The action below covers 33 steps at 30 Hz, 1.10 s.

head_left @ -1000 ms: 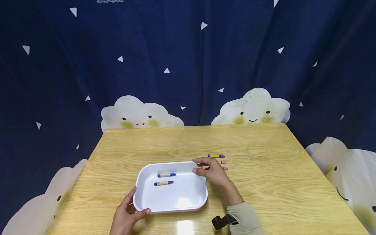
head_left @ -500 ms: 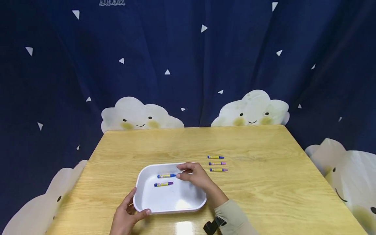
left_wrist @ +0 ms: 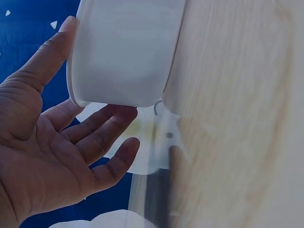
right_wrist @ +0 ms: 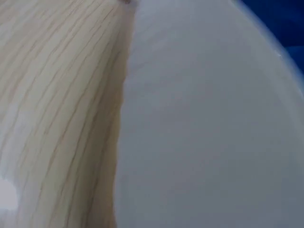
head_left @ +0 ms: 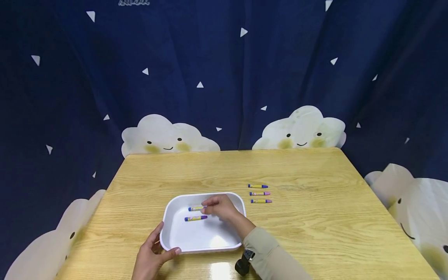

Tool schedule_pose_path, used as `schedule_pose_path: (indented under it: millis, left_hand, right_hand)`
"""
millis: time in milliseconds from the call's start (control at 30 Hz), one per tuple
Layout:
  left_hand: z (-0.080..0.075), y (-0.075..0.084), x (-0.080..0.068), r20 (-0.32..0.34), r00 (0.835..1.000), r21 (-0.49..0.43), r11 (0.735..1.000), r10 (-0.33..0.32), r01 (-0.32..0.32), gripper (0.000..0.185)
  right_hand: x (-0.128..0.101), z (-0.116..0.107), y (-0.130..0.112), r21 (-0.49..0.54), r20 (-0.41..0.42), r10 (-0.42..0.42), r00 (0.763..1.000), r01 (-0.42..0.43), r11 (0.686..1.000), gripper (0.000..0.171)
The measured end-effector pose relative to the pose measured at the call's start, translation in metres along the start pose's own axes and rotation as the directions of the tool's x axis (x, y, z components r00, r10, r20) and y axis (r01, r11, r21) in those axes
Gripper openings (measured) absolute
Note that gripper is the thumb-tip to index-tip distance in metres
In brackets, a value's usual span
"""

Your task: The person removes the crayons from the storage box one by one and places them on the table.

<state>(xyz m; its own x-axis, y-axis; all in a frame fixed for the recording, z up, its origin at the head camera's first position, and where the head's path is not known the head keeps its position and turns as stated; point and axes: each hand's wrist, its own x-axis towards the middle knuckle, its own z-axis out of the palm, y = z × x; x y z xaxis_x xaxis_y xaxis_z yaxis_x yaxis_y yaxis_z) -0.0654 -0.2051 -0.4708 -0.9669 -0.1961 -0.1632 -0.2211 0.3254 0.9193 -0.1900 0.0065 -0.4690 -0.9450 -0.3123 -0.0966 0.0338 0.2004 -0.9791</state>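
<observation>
A white plastic tray point(head_left: 178, 239) rests on the wooden table. My left hand point(head_left: 150, 254) holds its near left corner, thumb at the front rim and fingers against the side; the left wrist view shows the thumb point(left_wrist: 59, 42) on the rim and fingertips touching the wall. Inside the tray lie a blue crayon point(head_left: 195, 209) and, nearer me, a purple crayon point(head_left: 195, 218). My right hand point(head_left: 222, 208) reaches into the tray, thumb and index finger apart on either side of the blue crayon's right end, hiding its tip. The right wrist view shows mostly the tray's outer wall point(right_wrist: 204, 118), no fingers.
Right of the tray, on the table point(head_left: 315, 217), lie a dark blue crayon point(head_left: 258, 186), a pink crayon point(head_left: 259, 193) and another pinkish crayon point(head_left: 261, 201) in a column. A dark blue curtain point(head_left: 224, 58) with cloud prints hangs behind the table.
My right hand has moved left from the tray's right rim to the blue crayon, uncovering the crayons on the table. My left hand and the tray stay in place.
</observation>
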Motion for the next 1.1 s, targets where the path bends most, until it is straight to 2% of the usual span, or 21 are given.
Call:
schedule_pose_path:
  millis: [200, 333, 467, 567, 767, 900, 1000, 1100]
  left_hand:
    - [0.0, -0.002, 0.0, 0.005, 1.0, -0.037, 0.999, 0.024, -0.024, 0.099]
    - [0.0, -0.001, 0.001, 0.011, 1.0, -0.019, 1.0, 0.021, -0.02, 0.099]
    - [0.0, -0.002, 0.001, 0.01, 1.0, -0.008, 1.0, 0.014, -0.014, 0.099]
    - [0.0, -0.003, 0.001, 0.007, 1.0, -0.015, 1.0, 0.021, -0.021, 0.099]
    - [-0.002, -0.004, -0.001, 0.01, 0.999, -0.06, 0.998, 0.035, -0.034, 0.098]
    - [-0.003, -0.003, 0.0, 0.008, 1.0, -0.057, 0.998, 0.027, -0.027, 0.099]
    - [-0.002, -0.004, 0.0, 0.006, 0.999, -0.071, 0.997, 0.037, -0.036, 0.098]
    - [-0.002, -0.004, 0.001, 0.008, 0.999, -0.086, 0.995, 0.049, -0.048, 0.097]
  right_hand:
    - [0.006, 0.01, 0.011, -0.068, -0.054, 0.002, 0.999, -0.006, 0.998, 0.021]
    - [0.006, 0.016, 0.015, -0.187, -0.096, -0.005, 0.995, -0.013, 0.982, 0.018]
    - [0.005, 0.02, 0.016, -0.353, -0.131, 0.015, 0.991, -0.061, 0.934, 0.018]
    - [0.004, 0.023, 0.016, -0.434, -0.145, 0.026, 0.989, -0.087, 0.896, 0.021]
    - [0.001, 0.028, 0.014, -0.529, -0.14, -0.005, 0.99, -0.07, 0.846, 0.024]
    - [0.001, 0.029, 0.015, -0.578, -0.128, -0.027, 0.991, -0.053, 0.815, 0.019]
    - [0.002, 0.028, 0.014, -0.578, -0.122, -0.034, 0.992, -0.043, 0.815, 0.015]
    - [0.002, 0.024, 0.012, -0.518, -0.133, -0.047, 0.99, -0.029, 0.855, 0.012]
